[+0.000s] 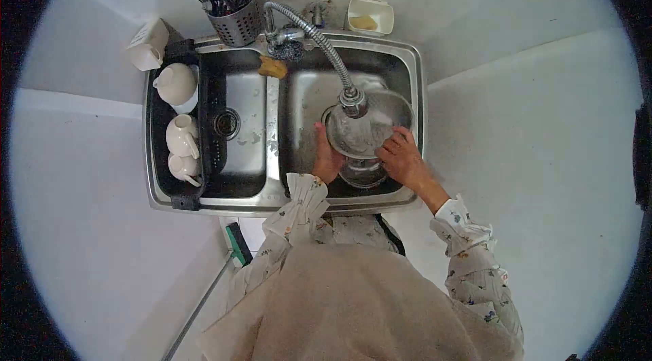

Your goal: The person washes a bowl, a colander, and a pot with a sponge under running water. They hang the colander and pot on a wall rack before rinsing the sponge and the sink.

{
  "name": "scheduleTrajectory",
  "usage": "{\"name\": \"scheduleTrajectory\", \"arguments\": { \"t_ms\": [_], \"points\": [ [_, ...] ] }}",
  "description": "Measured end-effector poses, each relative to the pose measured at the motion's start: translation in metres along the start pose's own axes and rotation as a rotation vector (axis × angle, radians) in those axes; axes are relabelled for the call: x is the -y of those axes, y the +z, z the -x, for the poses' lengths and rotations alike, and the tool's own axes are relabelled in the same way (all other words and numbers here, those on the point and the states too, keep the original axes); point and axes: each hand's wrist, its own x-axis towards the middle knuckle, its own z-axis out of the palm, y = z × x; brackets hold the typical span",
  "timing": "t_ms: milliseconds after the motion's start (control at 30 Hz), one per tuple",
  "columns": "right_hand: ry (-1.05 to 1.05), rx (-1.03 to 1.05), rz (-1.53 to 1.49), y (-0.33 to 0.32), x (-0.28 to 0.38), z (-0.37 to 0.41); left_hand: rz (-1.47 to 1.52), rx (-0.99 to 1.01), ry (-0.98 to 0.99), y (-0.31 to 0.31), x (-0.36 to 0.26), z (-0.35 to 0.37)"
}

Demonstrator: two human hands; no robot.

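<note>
So both hands are in the right basin point(299, 123), right of centre in the frame. The round dish point(360, 135) is directly below the spray head point(354, 104). It's shiny, but I can't tell if it's glass or metal. The left hand point(328, 159) has its grip on the near left edge, thumb up, most fingers hidden. The right hand point(404, 159) has its grip closed over the near right rim, fingers curled.

Biggest worry imo is a slip: if the rim's wet or soapy, the dish could slide out and clank onto the round vessel point(363, 176) partly under it. Lifting it too fast could also knock the spray head, since they look really close. If water's running (can't make it out), a tilt might send it onto those frilly cuffs point(451, 215). The sponge point(273, 67) at the top of the divider point(272, 116) could get nudged into either basin. The cups point(182, 138) at the left of the frame seem safely off to the side.
</note>
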Motion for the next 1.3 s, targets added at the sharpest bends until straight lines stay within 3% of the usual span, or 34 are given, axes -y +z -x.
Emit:
{"name": "scheduleTrajectory", "arguments": {
  "t_ms": [67, 133, 200, 267, 300, 333, 367, 433, 567, 600, 667, 733, 867, 967, 1033, 1067, 1133, 1167, 1233, 1300],
  "points": [
    [0.090, -0.021, -0.131, 0.000, -0.008, 0.005, -0.026, -0.007, 0.005, -0.001, 0.005, -0.010],
    [0.171, -0.110, -0.173, 0.004, -0.017, 0.011, -0.336, -0.051, 0.085, -0.010, 0.009, -0.035],
    [0.256, -0.199, -0.210, 0.001, -0.021, 0.012, -0.433, -0.101, 0.097, -0.010, 0.013, -0.047],
    [0.610, -0.132, -0.410, -0.011, -0.021, 0.008, -0.534, -0.147, 0.110, -0.013, 0.012, -0.062],
    [0.614, -0.135, -0.409, -0.011, -0.024, 0.007, -0.625, 0.033, 0.276, -0.030, 0.016, -0.079],
    [0.744, -0.134, -0.583, -0.011, -0.028, 0.007, -0.709, 0.215, 0.442, -0.034, 0.016, -0.086],
    [0.873, -0.134, -0.757, -0.012, -0.031, 0.006, -0.710, 0.223, 0.439, -0.038, 0.019, -0.089],
    [0.951, -0.144, -0.802, -0.009, -0.039, 0.005, -0.576, 0.085, 0.217, -0.040, 0.022, -0.094],
    [1.171, -0.242, -0.994, -0.001, -0.045, 0.001, -0.657, -0.033, 0.296, -0.074, 0.028, -0.106],
    [1.173, -0.243, -0.998, 0.000, -0.041, -0.002, -0.593, -0.050, 0.286, -0.041, 0.016, -0.078],
    [1.273, -0.407, -1.278, 0.001, -0.029, -0.013, -0.531, -0.068, 0.276, 0.014, -0.007, -0.032],
    [1.259, -0.512, -1.403, 0.002, -0.020, -0.024, -0.303, 0.031, 0.139, 0.047, -0.027, -0.004],
    [1.220, -0.783, -1.814, 0.043, -0.023, -0.025, -0.281, -0.073, 0.139, 0.001, -0.016, -0.017],
    [1.136, -0.966, -1.902, 0.071, -0.012, -0.028, -0.445, -0.177, 0.232, 0.010, -0.008, -0.012],
    [1.098, -1.095, -1.943, 0.087, -0.005, -0.033, -0.687, -0.115, 0.508, 0.012, -0.001, -0.021],
    [1.092, -1.096, -1.945, 0.094, -0.005, -0.031, -0.689, -0.113, 0.512, 0.011, 0.002, -0.025],
    [1.394, -0.962, -1.679, 0.094, 0.003, -0.029, -0.645, -0.227, 0.509, 0.000, 0.008, -0.034],
    [1.392, -0.967, -1.678, 0.093, 0.009, -0.027, -0.646, -0.223, 0.509, -0.010, 0.007, -0.036],
    [1.039, -0.964, -1.886, 0.077, 0.023, -0.026, -0.537, -0.084, 0.405, -0.022, -0.004, -0.032],
    [1.054, -0.927, -1.913, 0.078, 0.028, -0.015, -0.422, -0.083, 0.331, -0.013, -0.015, -0.016]
  ]
}}
